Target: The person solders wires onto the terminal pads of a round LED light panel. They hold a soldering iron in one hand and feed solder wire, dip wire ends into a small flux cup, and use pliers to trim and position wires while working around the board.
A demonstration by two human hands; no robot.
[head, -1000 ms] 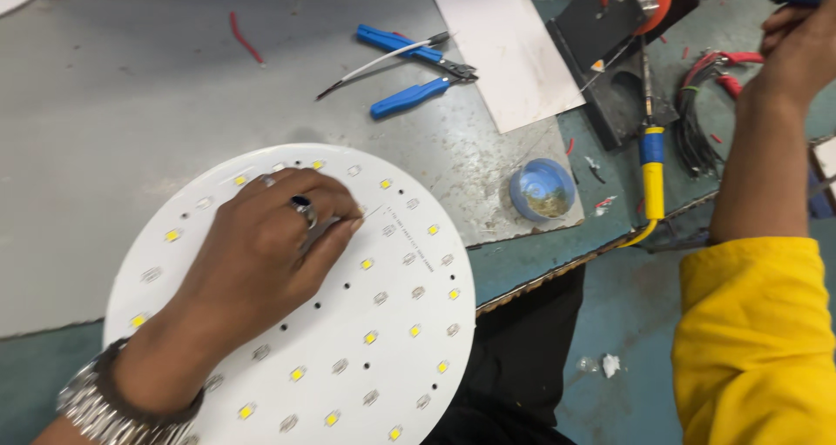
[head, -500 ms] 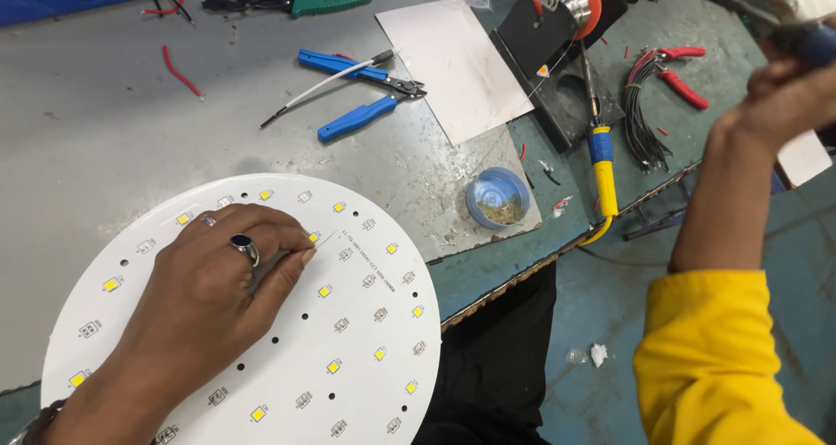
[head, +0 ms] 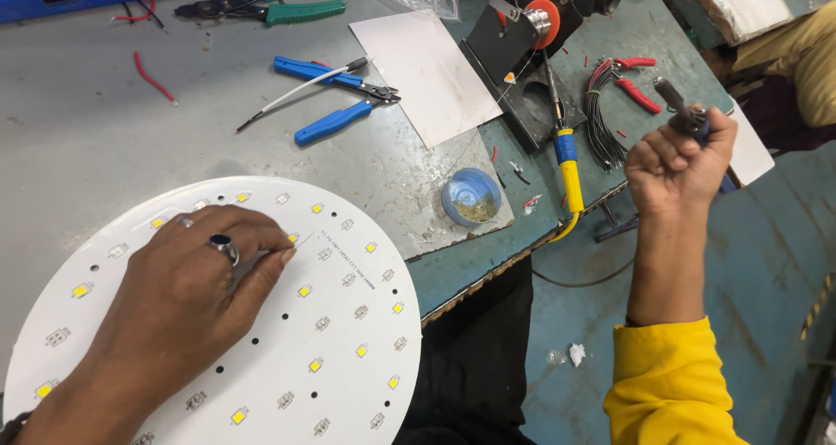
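A round white circuit board dotted with small yellow chips lies on the grey bench at the lower left. My left hand, wearing a dark-stoned ring, rests flat on it and pinches a thin wire at the fingertips. My right hand, in a yellow sleeve, is raised off the bench's right edge and grips a soldering iron with a blue handle, tip pointing up and left.
Blue-handled cutters, green pliers, red-handled pliers, a white sheet, a solder spool on a black stand, a blue dish, a yellow-blue tool and a bundle of black wires lie on the bench.
My right hand has come down and inward with the soldering iron. My left hand stays on the board; the view has shifted so the board sits lower left.
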